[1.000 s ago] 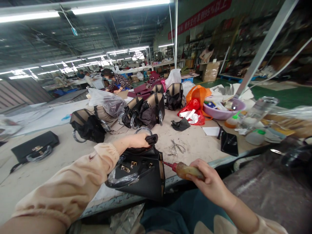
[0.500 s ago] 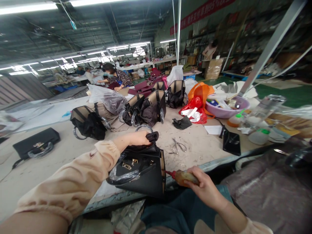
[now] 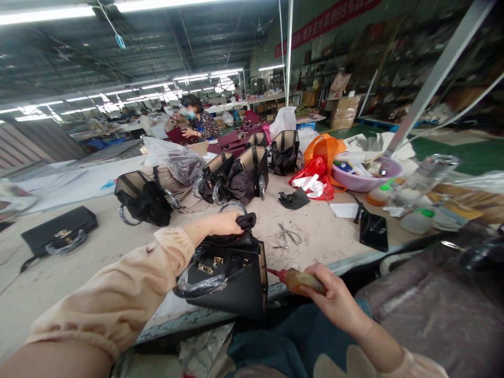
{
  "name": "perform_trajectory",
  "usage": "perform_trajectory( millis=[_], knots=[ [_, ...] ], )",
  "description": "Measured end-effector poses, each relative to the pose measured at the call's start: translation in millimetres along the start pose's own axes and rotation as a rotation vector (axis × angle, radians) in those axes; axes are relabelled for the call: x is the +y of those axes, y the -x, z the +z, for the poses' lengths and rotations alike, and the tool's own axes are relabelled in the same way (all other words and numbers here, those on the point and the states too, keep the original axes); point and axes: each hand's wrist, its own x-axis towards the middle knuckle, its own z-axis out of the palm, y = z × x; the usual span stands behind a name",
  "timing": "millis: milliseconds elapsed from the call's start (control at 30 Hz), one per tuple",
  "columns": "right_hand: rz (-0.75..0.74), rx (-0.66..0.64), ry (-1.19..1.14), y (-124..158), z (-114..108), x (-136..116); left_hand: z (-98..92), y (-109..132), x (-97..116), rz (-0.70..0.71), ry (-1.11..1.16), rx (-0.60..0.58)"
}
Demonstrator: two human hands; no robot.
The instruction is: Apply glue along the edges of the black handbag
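A black handbag (image 3: 236,286) with gold hardware and plastic-wrapped handles lies at the table's near edge. My left hand (image 3: 227,223) is closed on its dark lining, bunched above the bag's opening. In my right hand (image 3: 328,289) is a yellowish glue bottle (image 3: 301,282) with a red nozzle. The nozzle's tip is at the bag's right side edge; whether it touches is too small to tell. Scissors (image 3: 289,236) lie on the table just beyond the bag.
Several black bags (image 3: 248,176) stand farther back, and another black bag (image 3: 59,231) lies at the left. A purple basin (image 3: 368,181), bottles (image 3: 417,220) and a black pouch (image 3: 373,229) are at the right. A person (image 3: 200,123) sits across the table.
My right hand and the bottle have shifted very slightly upward at the bag's side. My left hand stays in place. The person across has raised their head and hands, holding dark red material.
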Motion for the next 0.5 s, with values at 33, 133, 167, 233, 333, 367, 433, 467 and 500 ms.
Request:
perform_trajectory(
  millis=[33,133,167,233,333,367,433,467,500],
  knots=[
    [0.005,-0.007,0.004,1.2,0.8,0.2,0.0,0.3,0.3,-0.002,0.002,-0.002],
    [0.007,-0.006,0.011,3.8,2.8,-0.3,-0.4,1.7,1.7,0.001,0.011,-0.005],
    [-0.001,0.003,0.014,3.5,2.6,-1.4,-0.5,2.1,2.1,0.003,0.011,-0.004],
    [-0.021,0.032,0.024,0.9,0.7,-4.7,-0.9,2.6,2.8,0.006,0.010,-0.004],
    [-0.045,0.069,0.044,-3.9,-2.6,-9.1,-0.9,2.1,2.5,-0.003,0.008,0.000],
    [-0.047,0.071,0.050,-4.3,-2.8,-9.5,-0.7,1.6,2.1,-0.009,0.008,0.000],
    [-0.038,0.062,0.053,-2.1,-1.1,-8.5,-0.4,0.6,0.9,-0.014,0.012,-0.001],
    [-0.025,0.052,0.051,0.3,0.6,-7.5,-0.3,0.0,0.2,-0.013,0.015,-0.002],
    [-0.007,0.038,0.048,3.3,2.7,-6.5,-0.2,-0.5,-0.4,-0.009,0.019,-0.004]
  ],
)
